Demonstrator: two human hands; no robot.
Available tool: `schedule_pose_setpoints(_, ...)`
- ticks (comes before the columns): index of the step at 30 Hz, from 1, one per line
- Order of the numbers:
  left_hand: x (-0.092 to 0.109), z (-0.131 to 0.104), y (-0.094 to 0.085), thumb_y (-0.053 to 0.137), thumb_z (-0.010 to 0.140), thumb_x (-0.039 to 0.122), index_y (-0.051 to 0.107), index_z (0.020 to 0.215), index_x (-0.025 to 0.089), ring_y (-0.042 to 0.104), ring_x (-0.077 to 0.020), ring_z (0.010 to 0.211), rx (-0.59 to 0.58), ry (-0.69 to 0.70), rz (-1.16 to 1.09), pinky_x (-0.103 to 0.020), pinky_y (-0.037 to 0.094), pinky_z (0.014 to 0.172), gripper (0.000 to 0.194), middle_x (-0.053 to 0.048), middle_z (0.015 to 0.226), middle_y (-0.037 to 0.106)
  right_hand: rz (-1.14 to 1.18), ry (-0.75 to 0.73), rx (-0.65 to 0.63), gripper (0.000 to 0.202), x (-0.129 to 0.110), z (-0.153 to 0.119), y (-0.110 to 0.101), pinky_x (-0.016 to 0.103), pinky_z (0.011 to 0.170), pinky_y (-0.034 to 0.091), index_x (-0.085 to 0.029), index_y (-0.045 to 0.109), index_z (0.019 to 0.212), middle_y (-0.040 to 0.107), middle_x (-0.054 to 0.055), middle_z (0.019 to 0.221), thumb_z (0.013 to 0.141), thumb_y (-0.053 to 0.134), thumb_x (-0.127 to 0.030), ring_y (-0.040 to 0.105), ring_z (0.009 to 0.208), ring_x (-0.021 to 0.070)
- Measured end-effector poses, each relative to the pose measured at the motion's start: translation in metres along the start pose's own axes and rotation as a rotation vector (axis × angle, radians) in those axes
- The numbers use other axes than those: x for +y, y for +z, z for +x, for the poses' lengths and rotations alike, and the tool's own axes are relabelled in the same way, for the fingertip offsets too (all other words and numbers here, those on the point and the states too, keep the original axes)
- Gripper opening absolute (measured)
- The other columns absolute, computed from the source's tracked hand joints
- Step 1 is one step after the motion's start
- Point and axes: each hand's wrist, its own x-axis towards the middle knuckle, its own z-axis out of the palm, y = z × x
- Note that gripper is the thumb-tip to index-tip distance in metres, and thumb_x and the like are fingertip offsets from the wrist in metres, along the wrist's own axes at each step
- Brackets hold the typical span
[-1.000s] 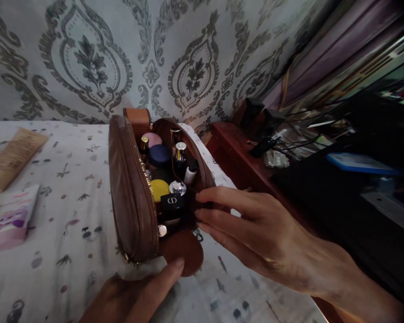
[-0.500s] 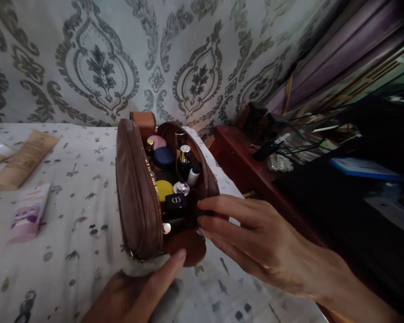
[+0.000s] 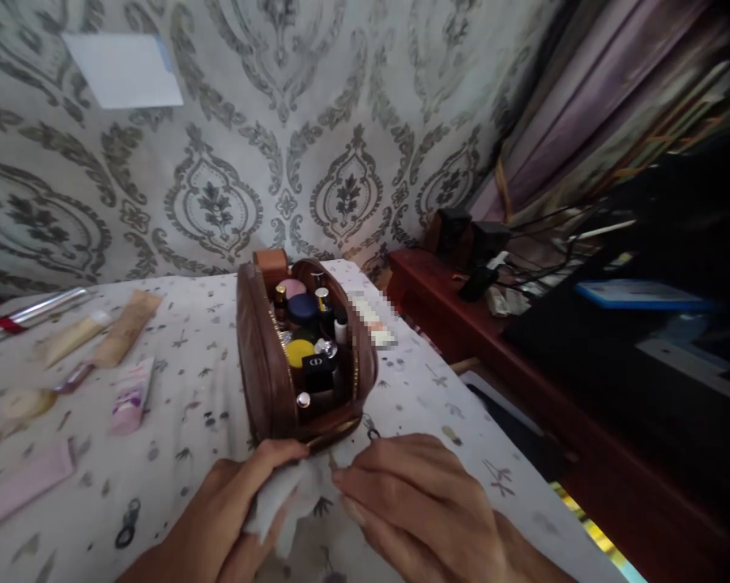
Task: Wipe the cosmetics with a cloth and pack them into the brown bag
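A brown makeup bag (image 3: 264,372) stands unzipped on the patterned sheet, packed with cosmetics. Inside are a yellow round lid (image 3: 300,353), a dark blue round lid (image 3: 302,308), a black box (image 3: 317,372) with a logo and several small bottles. My left hand (image 3: 219,506) is closed around a crumpled white tissue (image 3: 279,494), its index finger against the bag's near end. Just right of it, my right hand (image 3: 422,498) is closed, fingertips pinching a small brass-coloured piece (image 3: 331,461) that looks like the zip pull.
To the left lie a pink tube (image 3: 132,397), a tan tube (image 3: 126,328), a lilac tube (image 3: 24,486) and a silver stick (image 3: 42,312). A dark red wooden table (image 3: 437,300) with cables stands at the right. The patterned wall (image 3: 285,162) rises behind.
My right hand has left the bag's right side and come down to its near end. My left hand now touches that end, and the white tissue shows. The view has shifted, revealing more tubes.
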Motion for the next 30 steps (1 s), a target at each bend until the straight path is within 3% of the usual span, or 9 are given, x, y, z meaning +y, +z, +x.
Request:
schedule_pose_setpoints(4,0.012,0.002,-0.009,0.041,0.097,0.032,0.059,0.115,0.027,0.068,-0.0165,0.088,-0.071,-0.158,-0.074,-0.024,0.053,0.078,0.025,-0.001,0.097,0.072,0.084,0.002,-0.005,0.023,-0.009,-0.013,0.020,0.026,0.053,0.053,-0.017,0.066,0.093,0.063,0.001,0.063,0.098,0.044,-0.015,0.059,0.051,0.0129)
schedule_pose_setpoints(9,0.009,-0.004,-0.016,0.035,0.098,0.041,0.058,0.092,0.021,0.057,-0.0153,0.066,0.007,-0.288,-0.170,-0.026,0.044,0.066,0.031,0.001,0.069,0.059,0.151,0.032,-0.144,0.028,-0.014,-0.022,0.049,0.027,0.054,0.056,-0.021,0.066,0.100,0.068,0.003,0.069,0.098,0.039,-0.015,0.065,0.056,0.0166)
schedule_pose_setpoints(13,-0.006,-0.021,-0.016,0.037,0.096,0.046,0.052,0.087,0.020,0.044,-0.0126,0.055,0.132,-0.298,-0.308,-0.026,0.034,0.057,0.032,0.005,0.060,0.042,0.201,0.090,-0.204,0.028,-0.019,-0.024,0.076,0.029,0.059,0.060,-0.026,0.063,0.116,0.074,0.006,0.086,0.094,0.048,-0.019,0.071,0.069,0.0206)
schedule_pose_setpoints(16,-0.019,-0.029,-0.019,0.036,0.094,0.052,0.046,0.078,0.021,0.040,-0.0125,0.056,0.207,-0.269,-0.345,-0.026,0.033,0.057,0.037,0.006,0.060,0.038,0.255,0.148,-0.349,0.036,-0.023,-0.021,0.096,0.028,0.066,0.060,-0.023,0.059,0.126,0.073,0.005,0.091,0.090,0.053,-0.018,0.071,0.072,0.0186)
schedule_pose_setpoints(20,-0.049,-0.029,-0.042,0.021,0.096,0.049,0.032,0.065,0.024,0.043,-0.0140,0.057,0.303,-0.445,-0.010,-0.026,0.037,0.057,0.041,0.004,0.058,0.035,0.327,0.187,-0.477,0.041,-0.031,-0.016,0.120,0.027,0.067,0.058,-0.019,0.057,0.129,0.072,0.005,0.093,0.089,0.051,-0.016,0.068,0.068,0.0153)
schedule_pose_setpoints(23,-0.082,-0.025,-0.073,0.032,0.094,0.034,0.041,0.072,0.023,0.056,-0.0182,0.078,0.373,-0.542,0.201,-0.030,0.043,0.076,0.026,-0.002,0.076,0.055,0.361,0.198,-0.483,0.040,-0.037,-0.014,0.134,0.027,0.068,0.056,-0.021,0.058,0.128,0.071,0.006,0.095,0.089,0.052,-0.018,0.067,0.072,0.0158)
schedule_pose_setpoints(25,-0.105,-0.023,-0.094,0.039,0.090,0.023,0.050,0.096,0.021,0.059,-0.0206,0.090,0.385,-0.624,0.299,-0.031,0.044,0.082,0.013,-0.005,0.093,0.063,0.391,0.203,-0.482,0.039,-0.041,-0.010,0.141,0.028,0.072,0.056,-0.022,0.059,0.128,0.071,0.006,0.097,0.090,0.052,-0.021,0.067,0.075,0.0160)
schedule_pose_setpoints(27,-0.126,-0.022,-0.113,0.041,0.089,0.017,0.047,0.119,0.018,0.062,-0.0233,0.097,0.369,-0.736,0.390,-0.033,0.045,0.082,0.031,-0.010,0.102,0.066,0.427,0.223,-0.475,0.036,-0.044,-0.005,0.148,0.029,0.076,0.055,-0.021,0.060,0.126,0.071,0.006,0.097,0.091,0.052,-0.023,0.066,0.077,0.0160)
schedule_pose_setpoints(30,-0.149,-0.019,-0.131,0.045,0.092,0.020,0.049,0.125,0.012,0.065,-0.0284,0.099,0.307,-0.904,0.511,-0.039,0.047,0.083,0.034,-0.016,0.103,0.069,0.489,0.284,-0.472,0.033,-0.047,0.003,0.160,0.028,0.075,0.053,-0.019,0.062,0.122,0.071,0.005,0.092,0.092,0.050,-0.026,0.066,0.077,0.0161)
